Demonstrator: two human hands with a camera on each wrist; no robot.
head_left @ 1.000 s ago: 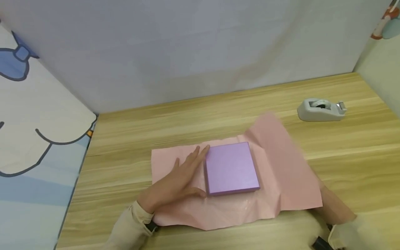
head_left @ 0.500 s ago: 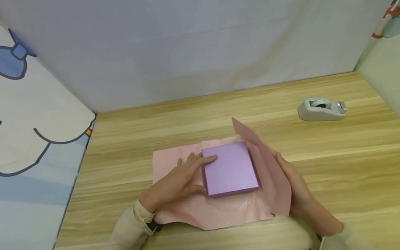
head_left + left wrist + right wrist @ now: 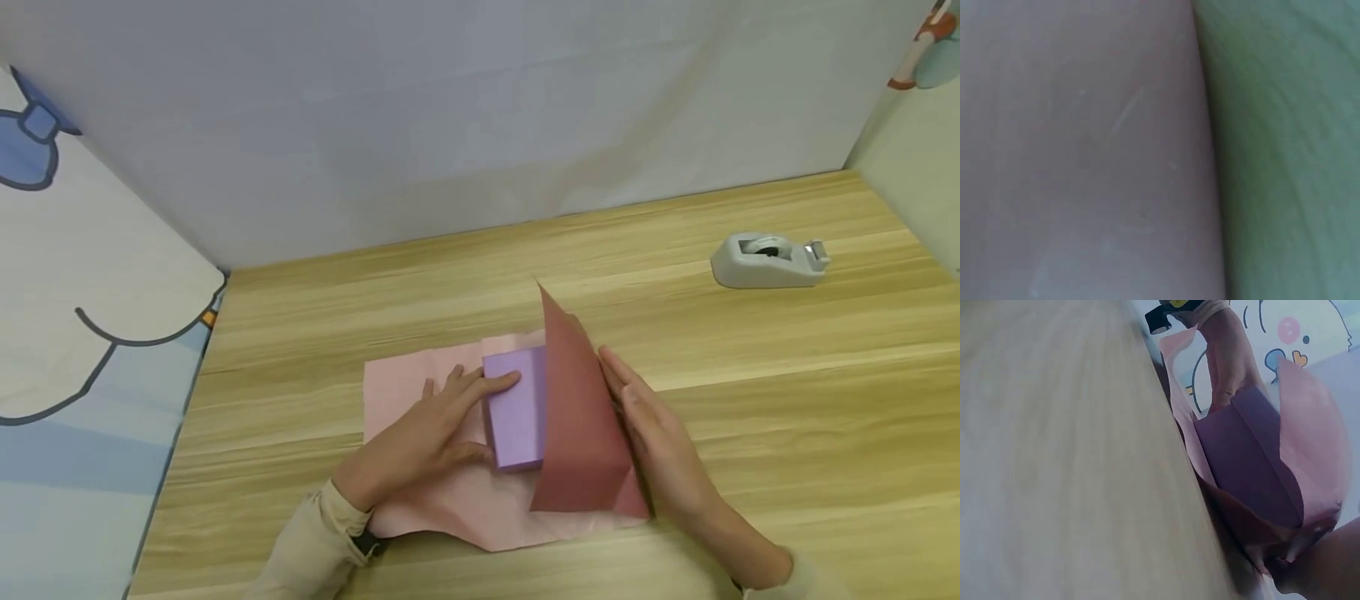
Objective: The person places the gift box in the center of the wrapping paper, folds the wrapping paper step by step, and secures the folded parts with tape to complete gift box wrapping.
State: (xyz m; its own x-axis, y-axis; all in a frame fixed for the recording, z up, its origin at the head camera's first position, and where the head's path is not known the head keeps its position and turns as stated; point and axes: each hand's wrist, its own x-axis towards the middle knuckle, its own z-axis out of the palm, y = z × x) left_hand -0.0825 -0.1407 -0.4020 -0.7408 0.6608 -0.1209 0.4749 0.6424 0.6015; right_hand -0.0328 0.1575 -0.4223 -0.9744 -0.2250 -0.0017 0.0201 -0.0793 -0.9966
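A flat purple box (image 3: 516,412) lies on a sheet of pink paper (image 3: 495,517) on the table. My left hand (image 3: 420,442) rests at the box's left side, fingers spread, the index fingertip on the lid and the thumb near the front left corner. Along the right side, my right hand (image 3: 667,450) presses its extended fingers against the raised paper. That flap leans over the box and hides its right part. The right wrist view shows the box (image 3: 1247,462) between paper flaps, with the left hand (image 3: 1232,362) behind. Blurred close surfaces fill the left wrist view.
A grey tape dispenser (image 3: 768,262) with a roll stands at the back right of the wooden table (image 3: 810,433). Pale cloth (image 3: 450,125) hangs behind the table, and a cartoon-printed cloth (image 3: 90,275) is at the left.
My right hand has moved left, bringing the paper's right side up and over part of the box. My left index finger has shifted onto the lid.
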